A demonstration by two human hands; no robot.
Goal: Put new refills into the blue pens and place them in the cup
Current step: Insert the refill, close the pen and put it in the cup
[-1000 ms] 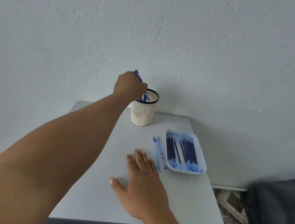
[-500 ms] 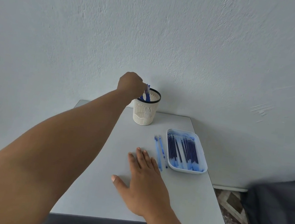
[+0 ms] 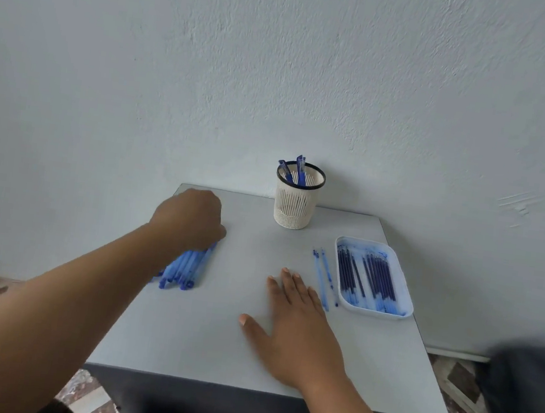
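**Two pens in the cup, a pile still waiting**

We are looking down at a grey table [image 3: 214, 336] against a pale wall. Our left hand [image 3: 190, 218] is lying over the far end of a pile of blue pens [image 3: 184, 267] on the left side of the table; the fingers are curling down onto the pile, but they are hidden under the hand, so we cannot tell whether they are actually gripping a pen or only touching the pile. Our right hand [image 3: 297, 326] is resting flat on the table near the middle, fingers straight and spread, holding nothing.

At the back, the cream mesh cup [image 3: 296, 205] is standing upright, and two blue pens [image 3: 294, 173] are leaning inside it, tops poking above the dark rim. We are taking these as finished ones.

To the right, the white tray [image 3: 404, 293] is holding a row of dark blue refills [image 3: 365, 279], plenty by the look of it. Just beside the tray's left edge, two pale, see-through refills [image 3: 321, 274] are lying on the table; we are judging them to be the used ones.

So we are judging the job to be early: two pens done, and the whole pile on the left still needing refills. The next step seems to be picking one pen from that pile.
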